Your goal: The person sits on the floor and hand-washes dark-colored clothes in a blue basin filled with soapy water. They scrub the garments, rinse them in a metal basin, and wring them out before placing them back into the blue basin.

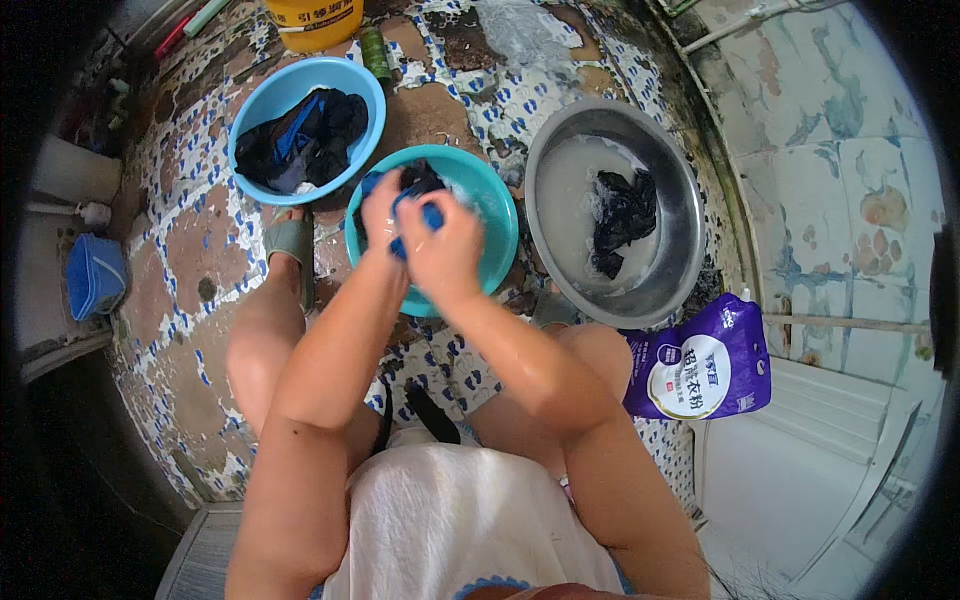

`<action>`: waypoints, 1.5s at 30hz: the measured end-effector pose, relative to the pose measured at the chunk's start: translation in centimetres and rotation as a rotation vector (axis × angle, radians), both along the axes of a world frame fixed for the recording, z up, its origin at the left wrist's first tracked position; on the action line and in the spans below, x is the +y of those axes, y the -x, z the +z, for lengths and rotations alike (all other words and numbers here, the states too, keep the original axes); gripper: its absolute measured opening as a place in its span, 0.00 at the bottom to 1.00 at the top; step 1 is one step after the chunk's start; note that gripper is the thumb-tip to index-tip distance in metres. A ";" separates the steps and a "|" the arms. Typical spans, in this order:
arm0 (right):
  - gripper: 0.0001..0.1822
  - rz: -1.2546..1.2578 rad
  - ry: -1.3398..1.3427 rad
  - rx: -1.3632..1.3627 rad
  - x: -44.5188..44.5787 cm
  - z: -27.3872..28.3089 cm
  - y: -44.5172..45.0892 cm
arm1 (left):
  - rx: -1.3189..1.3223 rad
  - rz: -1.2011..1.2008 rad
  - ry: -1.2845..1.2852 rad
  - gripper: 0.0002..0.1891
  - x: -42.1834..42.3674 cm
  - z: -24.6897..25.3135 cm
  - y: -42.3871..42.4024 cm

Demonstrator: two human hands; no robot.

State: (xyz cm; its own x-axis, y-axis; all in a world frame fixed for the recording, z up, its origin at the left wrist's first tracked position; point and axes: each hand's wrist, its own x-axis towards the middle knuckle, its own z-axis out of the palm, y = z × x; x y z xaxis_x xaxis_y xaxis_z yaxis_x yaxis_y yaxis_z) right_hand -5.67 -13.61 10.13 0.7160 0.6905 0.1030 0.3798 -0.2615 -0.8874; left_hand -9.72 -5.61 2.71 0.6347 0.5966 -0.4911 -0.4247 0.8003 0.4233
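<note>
A dark garment with bright blue parts (432,216) is bunched between my two hands over a teal plastic basin (499,225). My left hand (382,210) grips it on the left side, blurred by motion. Pressed close against it, my right hand (448,251) holds the blue cloth with bent fingers. Both forearms look wet. Part of the dark cloth hangs down into the basin behind my hands, where some suds show; my hands hide the rest.
A light blue basin (247,105) holds dark and blue clothes. In a steel basin (541,247), black cloth (626,210) lies in cloudy water. A purple detergent pouch (701,367) stands by my right knee. A yellow bucket (319,26) and a green bottle (375,54) are farther off.
</note>
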 end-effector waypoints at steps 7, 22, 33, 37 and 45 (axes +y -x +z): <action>0.12 -0.033 0.003 -0.063 -0.8 -0.7 -1.5 | 0.296 0.110 -0.060 0.10 -2.0 3.1 -1.3; 0.13 0.046 0.358 -0.507 -1.8 -1.3 -8.6 | 0.240 0.241 -0.315 0.05 -3.3 9.5 -0.2; 0.47 0.567 -0.264 1.058 -4.3 0.8 -7.8 | 0.829 -0.536 -1.839 0.22 -6.9 8.6 0.2; 0.52 0.646 0.046 0.331 -4.5 0.8 -9.2 | 1.020 -1.329 -1.595 0.27 -3.6 12.3 0.0; 0.14 0.447 -0.225 0.434 -4.7 6.8 -10.2 | 0.165 -0.435 0.022 0.66 -8.0 -0.3 2.1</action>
